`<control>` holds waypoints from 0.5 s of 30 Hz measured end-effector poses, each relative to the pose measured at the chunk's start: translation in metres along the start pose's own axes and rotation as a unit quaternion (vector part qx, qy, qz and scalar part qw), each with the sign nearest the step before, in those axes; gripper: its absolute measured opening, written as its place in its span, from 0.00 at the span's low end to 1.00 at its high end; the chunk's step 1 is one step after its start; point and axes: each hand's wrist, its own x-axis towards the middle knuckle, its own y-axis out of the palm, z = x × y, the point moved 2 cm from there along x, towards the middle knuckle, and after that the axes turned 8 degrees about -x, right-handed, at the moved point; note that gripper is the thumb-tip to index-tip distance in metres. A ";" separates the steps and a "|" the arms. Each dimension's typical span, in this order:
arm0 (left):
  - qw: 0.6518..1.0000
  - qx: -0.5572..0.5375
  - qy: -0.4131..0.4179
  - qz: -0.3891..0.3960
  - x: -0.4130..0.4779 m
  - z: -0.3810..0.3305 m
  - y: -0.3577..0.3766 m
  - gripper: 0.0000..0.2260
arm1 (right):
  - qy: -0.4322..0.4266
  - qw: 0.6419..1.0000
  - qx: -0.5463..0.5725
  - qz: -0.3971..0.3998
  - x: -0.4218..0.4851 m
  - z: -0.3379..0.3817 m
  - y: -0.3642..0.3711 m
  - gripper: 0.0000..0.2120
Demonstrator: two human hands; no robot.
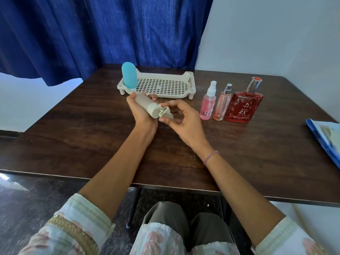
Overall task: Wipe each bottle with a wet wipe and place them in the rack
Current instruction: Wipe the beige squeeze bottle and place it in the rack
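My left hand grips a beige bottle tilted over the table, its cap pointing toward me. My right hand pinches a crumpled pale wet wipe against the bottle's cap end. A white perforated rack sits at the back of the table, with a blue bottle standing upright in its left end. To the right stand three bottles in a row: a pink spray bottle, a slim peach perfume bottle and a wide red perfume bottle.
The dark wooden table fills the middle of the view. A blue-edged book or folder lies at the right edge. A blue curtain hangs behind the table. My knees show below the table's front edge.
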 end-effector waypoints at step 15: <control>0.969 0.173 -0.149 0.091 -0.001 0.009 0.011 0.30 | -0.062 0.981 -0.177 -0.039 0.001 -0.006 -0.011 0.08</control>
